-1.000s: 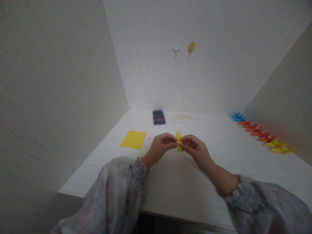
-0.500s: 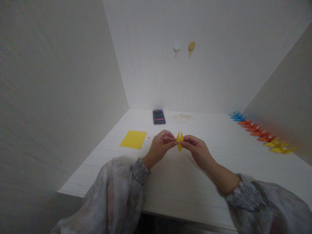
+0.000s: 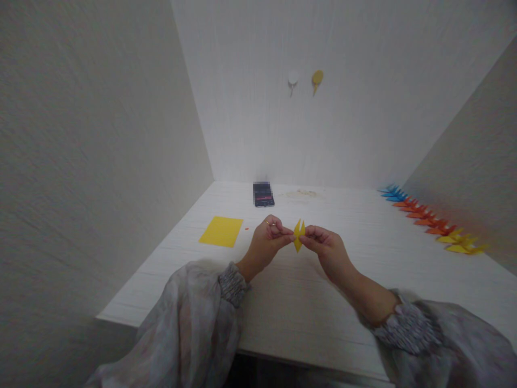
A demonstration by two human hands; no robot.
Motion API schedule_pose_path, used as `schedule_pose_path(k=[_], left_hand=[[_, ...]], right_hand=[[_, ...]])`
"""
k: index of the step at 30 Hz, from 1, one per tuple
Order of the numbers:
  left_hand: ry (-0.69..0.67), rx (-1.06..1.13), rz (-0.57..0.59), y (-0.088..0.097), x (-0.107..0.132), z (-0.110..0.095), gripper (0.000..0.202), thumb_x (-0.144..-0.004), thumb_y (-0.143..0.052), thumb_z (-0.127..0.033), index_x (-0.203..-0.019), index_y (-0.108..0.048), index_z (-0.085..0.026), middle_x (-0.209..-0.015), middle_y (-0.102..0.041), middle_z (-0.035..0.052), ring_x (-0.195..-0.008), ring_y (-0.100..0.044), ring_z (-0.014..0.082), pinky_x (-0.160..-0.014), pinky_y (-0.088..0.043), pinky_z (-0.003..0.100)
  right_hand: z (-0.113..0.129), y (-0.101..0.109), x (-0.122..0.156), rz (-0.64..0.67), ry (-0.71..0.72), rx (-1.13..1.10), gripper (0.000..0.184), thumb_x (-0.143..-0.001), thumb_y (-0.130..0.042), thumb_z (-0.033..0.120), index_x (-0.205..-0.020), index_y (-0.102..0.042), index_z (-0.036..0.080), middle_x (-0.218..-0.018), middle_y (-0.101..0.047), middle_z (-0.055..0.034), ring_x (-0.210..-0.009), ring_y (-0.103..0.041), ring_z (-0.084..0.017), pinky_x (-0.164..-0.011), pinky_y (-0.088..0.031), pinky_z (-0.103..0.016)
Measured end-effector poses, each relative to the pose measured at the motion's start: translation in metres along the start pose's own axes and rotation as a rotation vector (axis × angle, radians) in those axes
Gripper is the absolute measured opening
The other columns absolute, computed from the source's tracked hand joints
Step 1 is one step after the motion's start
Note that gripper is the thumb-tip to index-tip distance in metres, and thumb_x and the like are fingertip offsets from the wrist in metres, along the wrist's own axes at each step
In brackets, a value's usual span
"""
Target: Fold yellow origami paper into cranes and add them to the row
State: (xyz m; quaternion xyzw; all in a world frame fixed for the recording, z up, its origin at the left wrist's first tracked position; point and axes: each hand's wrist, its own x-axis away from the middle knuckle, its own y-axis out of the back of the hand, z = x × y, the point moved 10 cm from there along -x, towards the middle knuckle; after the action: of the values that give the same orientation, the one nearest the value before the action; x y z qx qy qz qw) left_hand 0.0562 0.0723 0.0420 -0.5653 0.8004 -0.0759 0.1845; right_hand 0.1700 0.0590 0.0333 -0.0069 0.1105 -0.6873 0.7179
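Note:
A small folded yellow origami paper (image 3: 299, 235) is held up over the table between my two hands. Two narrow points stick up at its top, with a gap between them, and one point faces down. My left hand (image 3: 270, 240) pinches its left edge between thumb and fingers; a ring shows on one finger. On the opposite edge, my right hand (image 3: 326, 245) pinches it the same way. The fingertips cover part of both sides of the fold. Left of my left hand lies a flat yellow paper sheet (image 3: 221, 231).
A phone (image 3: 264, 195) lies near the back wall. Along the right side of the white table (image 3: 315, 323) runs a row of finished paper cranes (image 3: 428, 218) in blue, orange and yellow. A white hook (image 3: 293, 81) and a yellow hook (image 3: 317, 78) are on the wall.
The folded paper has turned and tilted slightly to the right between my fingers. Both hands stay in nearly the same place, and the grip holds on both sides.

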Motion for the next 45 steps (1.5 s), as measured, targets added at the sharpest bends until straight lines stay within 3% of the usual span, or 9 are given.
schedule_pose_path(k=[8, 20, 29, 34, 39, 45], left_hand=[[0.031, -0.112, -0.034, 0.002, 0.001, 0.0, 0.041, -0.054, -0.074, -0.017, -0.076, -0.039, -0.016, -0.06, -0.06, -0.0057, -0.055, -0.057, 0.0068, -0.057, -0.043, 0.019], [0.022, 0.0, -0.008, 0.0, 0.002, 0.0, 0.045, -0.053, -0.074, -0.014, -0.078, -0.037, -0.017, -0.06, -0.061, -0.0062, -0.054, -0.058, 0.0083, -0.056, -0.041, 0.02], [0.004, -0.023, -0.063, 0.008, 0.001, -0.001, 0.045, -0.054, -0.074, -0.017, -0.079, -0.037, -0.018, -0.06, -0.06, -0.0073, -0.055, -0.058, 0.0082, -0.059, -0.042, 0.021], [0.011, -0.022, -0.017, 0.003, 0.0, -0.001, 0.048, -0.058, -0.072, -0.019, -0.08, -0.03, -0.02, -0.063, -0.061, -0.0068, -0.057, -0.058, 0.0091, -0.058, -0.04, 0.021], [-0.003, 0.004, 0.032, -0.005, 0.001, -0.005, 0.05, -0.059, -0.071, -0.02, -0.078, -0.025, -0.021, -0.061, -0.06, -0.0073, -0.056, -0.059, 0.0104, -0.056, -0.039, 0.022], [-0.026, -0.034, -0.031, 0.002, 0.0, -0.004, 0.052, -0.056, -0.073, -0.019, -0.079, -0.026, -0.021, -0.061, -0.056, -0.0097, -0.054, -0.055, 0.0075, -0.057, -0.04, 0.021]], right_hand=[[-0.003, 0.0, 0.001, -0.025, -0.023, 0.033, 0.015, -0.058, -0.073, 0.029, -0.065, -0.064, 0.019, -0.066, -0.063, 0.0013, -0.061, -0.054, -0.012, -0.061, -0.04, -0.025], [0.004, -0.008, 0.005, 0.027, 0.029, 0.065, 0.016, -0.061, -0.07, 0.032, -0.064, -0.061, 0.018, -0.062, -0.058, 0.0017, -0.059, -0.05, -0.012, -0.057, -0.04, -0.025], [0.001, -0.002, 0.003, 0.008, 0.063, 0.216, 0.021, -0.067, -0.064, 0.039, -0.072, -0.062, 0.019, -0.071, -0.062, -0.0018, -0.066, -0.054, -0.016, -0.064, -0.042, -0.029], [0.004, -0.006, 0.005, 0.051, 0.102, 0.282, 0.02, -0.071, -0.061, 0.039, -0.068, -0.06, 0.019, -0.067, -0.059, -0.0002, -0.065, -0.053, -0.014, -0.064, -0.041, -0.028], [0.009, -0.007, 0.007, 0.054, 0.143, 0.283, 0.017, -0.072, -0.06, 0.036, -0.068, -0.059, 0.02, -0.066, -0.057, 0.0001, -0.065, -0.052, -0.014, -0.064, -0.041, -0.027], [0.009, -0.004, 0.004, 0.034, 0.127, 0.214, 0.017, -0.069, -0.064, 0.036, -0.074, -0.062, 0.02, -0.074, -0.062, -0.0016, -0.072, -0.055, -0.016, -0.07, -0.043, -0.029]])
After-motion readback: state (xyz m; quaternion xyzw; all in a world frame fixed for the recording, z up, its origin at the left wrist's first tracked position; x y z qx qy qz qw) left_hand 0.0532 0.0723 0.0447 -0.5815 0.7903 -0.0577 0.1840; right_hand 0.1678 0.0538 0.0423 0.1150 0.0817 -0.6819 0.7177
